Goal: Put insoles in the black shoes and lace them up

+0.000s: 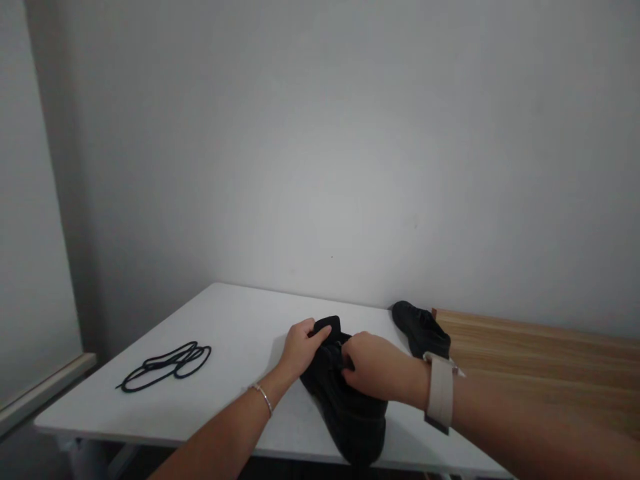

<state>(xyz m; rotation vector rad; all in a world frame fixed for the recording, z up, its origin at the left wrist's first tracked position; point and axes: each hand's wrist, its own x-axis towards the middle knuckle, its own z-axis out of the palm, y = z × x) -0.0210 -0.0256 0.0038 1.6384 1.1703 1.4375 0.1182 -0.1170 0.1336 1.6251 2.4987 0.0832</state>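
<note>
A black shoe [350, 417] lies on the white table [235, 320], its heel towards me at the near edge. My left hand [300, 347] grips the shoe's upper from the left, fingers curled over the top. My right hand [375, 370], a pale watch strap on the wrist, is closed on the shoe's upper from the right; its fingertips are hidden. A second black shoe [420, 328] rests behind my right hand, near the wall. A loose black shoelace [167, 363] lies coiled on the table to the left, apart from both hands.
A wooden table top [540, 360] adjoins the white table on the right. A plain grey wall stands right behind both tables. A pale ledge [45, 387] runs along the left side, below a light panel.
</note>
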